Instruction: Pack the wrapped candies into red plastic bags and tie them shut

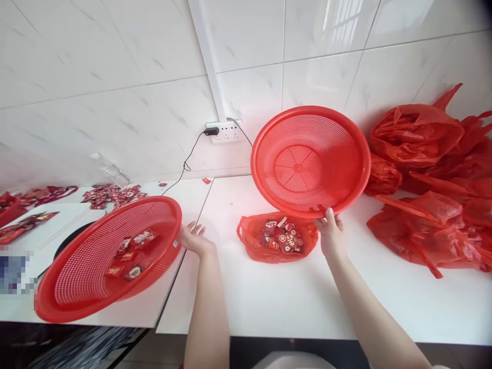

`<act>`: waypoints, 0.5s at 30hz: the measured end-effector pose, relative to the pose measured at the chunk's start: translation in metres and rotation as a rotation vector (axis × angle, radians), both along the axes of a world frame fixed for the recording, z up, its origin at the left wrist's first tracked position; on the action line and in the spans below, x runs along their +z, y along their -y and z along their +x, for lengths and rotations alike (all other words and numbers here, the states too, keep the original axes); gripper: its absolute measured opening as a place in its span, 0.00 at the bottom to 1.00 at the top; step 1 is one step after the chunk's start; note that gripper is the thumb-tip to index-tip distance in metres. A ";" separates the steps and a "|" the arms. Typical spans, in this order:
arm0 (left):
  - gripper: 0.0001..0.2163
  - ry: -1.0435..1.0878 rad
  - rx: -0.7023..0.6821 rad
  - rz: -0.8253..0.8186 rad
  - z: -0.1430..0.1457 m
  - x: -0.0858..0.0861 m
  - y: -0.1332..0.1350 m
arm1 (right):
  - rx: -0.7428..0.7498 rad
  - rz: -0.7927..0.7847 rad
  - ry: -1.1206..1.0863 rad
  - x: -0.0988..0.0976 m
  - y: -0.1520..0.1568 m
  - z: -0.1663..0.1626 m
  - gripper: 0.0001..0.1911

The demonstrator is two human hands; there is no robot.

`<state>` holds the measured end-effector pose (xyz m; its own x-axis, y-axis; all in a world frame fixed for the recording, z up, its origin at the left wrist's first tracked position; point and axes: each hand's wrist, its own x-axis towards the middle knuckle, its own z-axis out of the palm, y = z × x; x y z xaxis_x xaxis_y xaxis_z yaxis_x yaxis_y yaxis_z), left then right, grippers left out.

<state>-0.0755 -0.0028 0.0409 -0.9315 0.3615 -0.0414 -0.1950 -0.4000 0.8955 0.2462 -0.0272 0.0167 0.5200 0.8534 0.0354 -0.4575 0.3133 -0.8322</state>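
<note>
My right hand (330,231) grips the lower rim of an empty red mesh basket (309,160), held up on edge so its inside faces me. My left hand (194,238) is at the right rim of a second red mesh basket (77,287), fingers spread beside the rim; this basket lies tilted on the left table and holds a few small red packets (132,253). Between my hands an open red plastic bag (253,245) full of small red packets (282,237) sits on the white table (307,302).
A heap of red plastic bags (434,174) fills the right of the table. More red packets (111,195) lie scattered at the back left. A wall socket (225,131) with a black cable hangs on the tiled wall. A gap separates the two tables.
</note>
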 end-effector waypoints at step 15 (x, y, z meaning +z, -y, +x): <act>0.16 -0.449 -0.089 0.225 0.054 0.003 0.017 | -0.086 -0.009 -0.095 0.007 -0.001 0.019 0.16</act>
